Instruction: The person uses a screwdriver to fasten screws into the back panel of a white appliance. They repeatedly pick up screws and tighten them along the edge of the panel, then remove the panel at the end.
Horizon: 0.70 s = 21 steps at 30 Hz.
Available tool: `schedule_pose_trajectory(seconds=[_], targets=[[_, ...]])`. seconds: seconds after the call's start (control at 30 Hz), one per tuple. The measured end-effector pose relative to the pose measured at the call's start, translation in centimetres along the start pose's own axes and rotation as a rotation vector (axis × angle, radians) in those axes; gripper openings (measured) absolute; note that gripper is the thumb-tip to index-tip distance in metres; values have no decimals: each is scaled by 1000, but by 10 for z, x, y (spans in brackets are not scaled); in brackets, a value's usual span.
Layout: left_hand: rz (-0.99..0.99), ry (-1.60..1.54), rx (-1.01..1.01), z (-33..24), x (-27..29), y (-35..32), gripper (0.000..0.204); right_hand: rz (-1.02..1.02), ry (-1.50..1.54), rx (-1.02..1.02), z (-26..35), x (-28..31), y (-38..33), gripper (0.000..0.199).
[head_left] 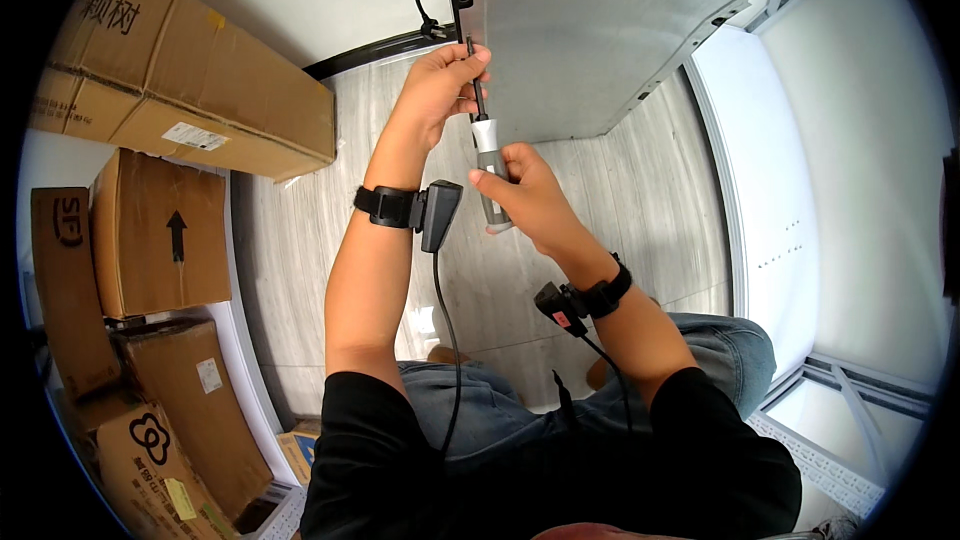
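A screwdriver [487, 147] with a grey and white handle and a dark shaft points away from me. My right hand [530, 190] is closed round its handle, thumb lying along the top. Farther along, my left hand [440, 85] pinches the shaft near its front end between thumb and fingers. The tip lies against or very close to the dark edge strip of a large grey metal cabinet [580, 40]; whether it sits in a screw is too small to tell. Black straps with small devices [440, 215] [560, 308] circle both wrists, and cables run from them.
Cardboard boxes [230, 80] [165, 235] stand along the left, some on a white shelf. A black power cord with a plug [432, 28] hangs by the cabinet's left edge. White panels [850, 140] and a white frame [830, 420] stand at the right. Pale wood-look flooring [300, 270] lies below.
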State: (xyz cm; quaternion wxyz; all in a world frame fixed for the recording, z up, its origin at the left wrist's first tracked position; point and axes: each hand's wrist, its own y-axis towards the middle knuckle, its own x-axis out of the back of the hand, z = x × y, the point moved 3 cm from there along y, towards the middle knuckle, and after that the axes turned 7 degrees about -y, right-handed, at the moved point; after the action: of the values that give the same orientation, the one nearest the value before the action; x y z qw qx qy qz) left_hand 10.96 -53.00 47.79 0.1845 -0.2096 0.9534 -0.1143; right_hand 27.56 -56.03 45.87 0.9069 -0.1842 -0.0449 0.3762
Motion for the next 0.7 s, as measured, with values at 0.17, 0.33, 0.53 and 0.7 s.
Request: schedule_pose_trajectory(seconds=[0.17,0.33,0.53,0.7], targets=[[-21,35,-62,4,0,3,20,21,-161,-27,-12,2,8,34],[-10,65,-35,3,2,2,21,211,29,-76,-13,5,7,37],[7,85,-29,-1,3,0,20,441,359,-96,-23,13,8,40],[10,71,-15,-2,-1,-1,20,298,111,-16,-25,8,10,40]])
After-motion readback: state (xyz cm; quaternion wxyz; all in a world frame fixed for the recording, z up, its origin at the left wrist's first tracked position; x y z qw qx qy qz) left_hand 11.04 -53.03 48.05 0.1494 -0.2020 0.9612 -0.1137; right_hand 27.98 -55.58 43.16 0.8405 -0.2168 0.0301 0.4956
